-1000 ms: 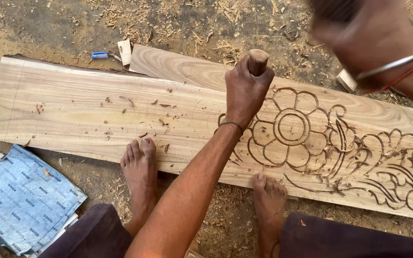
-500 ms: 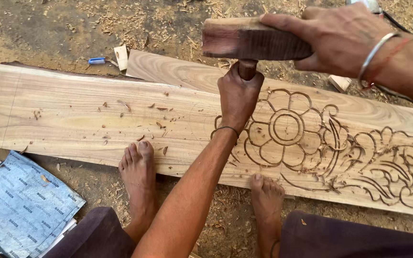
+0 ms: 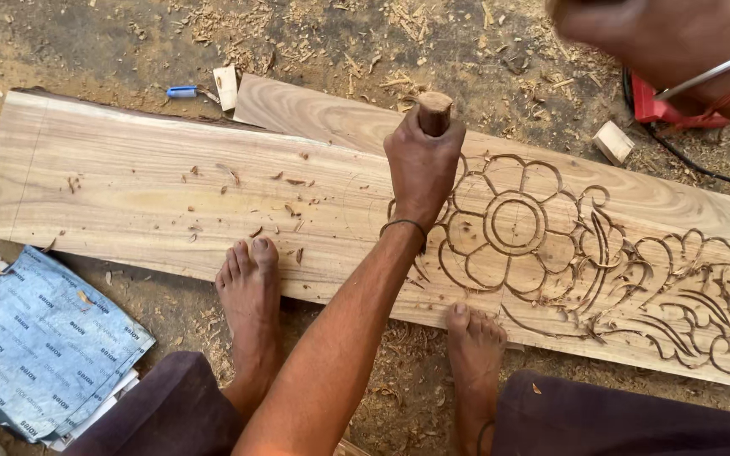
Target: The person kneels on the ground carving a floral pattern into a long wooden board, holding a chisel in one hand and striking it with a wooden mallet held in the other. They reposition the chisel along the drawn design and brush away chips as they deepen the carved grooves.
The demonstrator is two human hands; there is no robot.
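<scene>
Squatting shows at the bottom of the frame: two knees in dark purple cloth point(image 3: 171, 414), and ahead of them two bare feet. The left foot point(image 3: 249, 283) rests with its toes on the near edge of the long plank point(image 3: 128, 194), the right foot point(image 3: 475, 338) likewise further right, so that body weight pins the board to the sandy ground point(image 3: 86, 42) and it does not jump under blows.

At lower left, beside the plank, lies a stack of blue-backed abrasive sheets point(image 3: 40, 338), within reach but out of the working area.

From the bottom centre the left forearm runs up to the left hand point(image 3: 422, 165), whose grip is wrapped tight around a wooden-handled chisel point(image 3: 434, 111). The tool stands nearly upright in the middle of the frame, its butt end sticking out above the fist so it can be struck; its tip is hidden behind the hand, but appears to meet the wood at the left rim of the carved flower point(image 3: 513, 224). Scrolling leaves point(image 3: 703, 295) continue the cut pattern towards the right edge, while the left half of the plank is plain, scattered with small chips point(image 3: 289, 181).

Behind the plank lies a second, narrower board point(image 3: 314, 114), with a small blue object point(image 3: 182, 91) and a pale offcut point(image 3: 226, 87) at upper left, another wood block point(image 3: 614, 142) and a red tool with a black cable point(image 3: 661, 110) at upper right.

At the upper right corner the right hand point(image 3: 661, 34) is raised high and blurred, wearing a metal bangle; I cannot tell whether its grip is closed around anything.
</scene>
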